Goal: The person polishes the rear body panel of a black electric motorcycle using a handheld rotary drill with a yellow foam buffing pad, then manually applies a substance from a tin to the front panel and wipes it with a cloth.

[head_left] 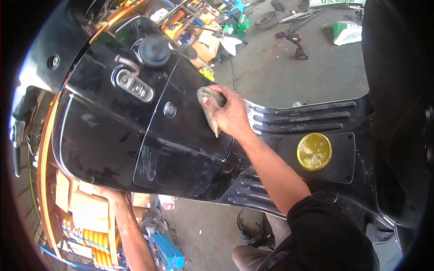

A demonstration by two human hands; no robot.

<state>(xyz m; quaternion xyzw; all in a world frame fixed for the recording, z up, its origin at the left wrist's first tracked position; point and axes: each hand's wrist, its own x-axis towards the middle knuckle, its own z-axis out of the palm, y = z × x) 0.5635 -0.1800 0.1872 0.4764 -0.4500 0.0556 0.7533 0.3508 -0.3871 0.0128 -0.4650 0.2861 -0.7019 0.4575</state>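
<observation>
A scooter's glossy black inner front panel (185,167) fills the left and middle of the head view. My right hand (231,112) is closed round a crumpled greyish rag (210,118) and presses it against the panel's right part. Whitish smears (147,163) mark the surface lower down. At the panel's lower left edge, my left hand (110,192) touches the rim; its fingers are hidden behind it. On the black footboard (289,149) to the right sits a round yellow tin (314,151) with pale lumps of some substance inside.
A round black cap (153,50), a metal hook (129,65) and a small round lock (170,109) stand out from the panel. Beyond on the grey floor lie a cordless drill (297,45), a wheel (270,19) and a green-white part (346,33). Cluttered shelves (43,180) stand left.
</observation>
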